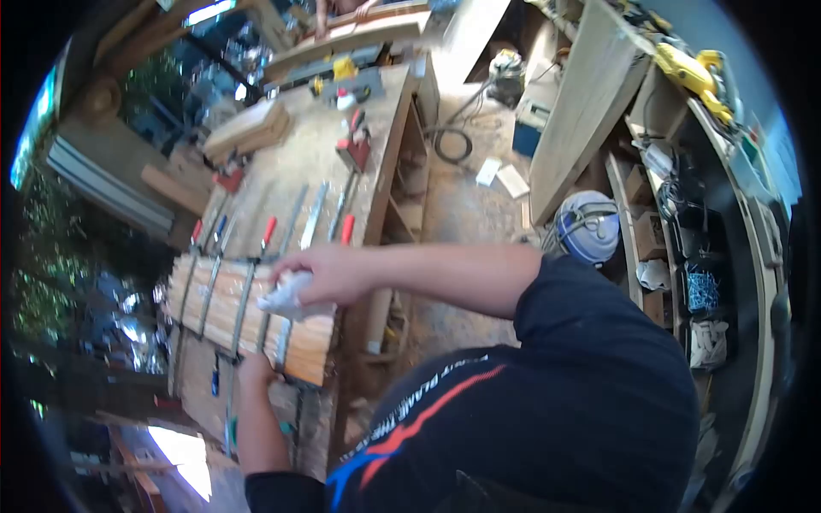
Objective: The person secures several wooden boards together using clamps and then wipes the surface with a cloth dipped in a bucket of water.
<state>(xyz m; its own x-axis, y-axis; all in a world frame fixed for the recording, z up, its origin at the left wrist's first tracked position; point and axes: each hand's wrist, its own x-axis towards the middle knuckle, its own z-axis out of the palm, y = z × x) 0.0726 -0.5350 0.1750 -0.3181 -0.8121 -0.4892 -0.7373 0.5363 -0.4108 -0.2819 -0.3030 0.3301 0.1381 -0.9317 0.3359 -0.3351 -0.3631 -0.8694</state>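
A panel of wooden strips (224, 295) lies on the workbench (282, 162), held by several bar clamps (246, 301) with red and blue handles. Over the panel's right part, my right hand (329, 272) is closed around a crumpled white cloth (289, 297). My left hand (256, 372) is at the panel's near edge, beside a clamp end; its fingers are mostly hidden, so its grip cannot be made out.
Stacked boards (248, 131), a red clamp (353, 152) and yellow tools (344, 68) are farther along the bench. Another person's hands (363, 10) show at the top. To the right stand a large board (590, 103), a blue-white vacuum (588, 227) and loaded shelves.
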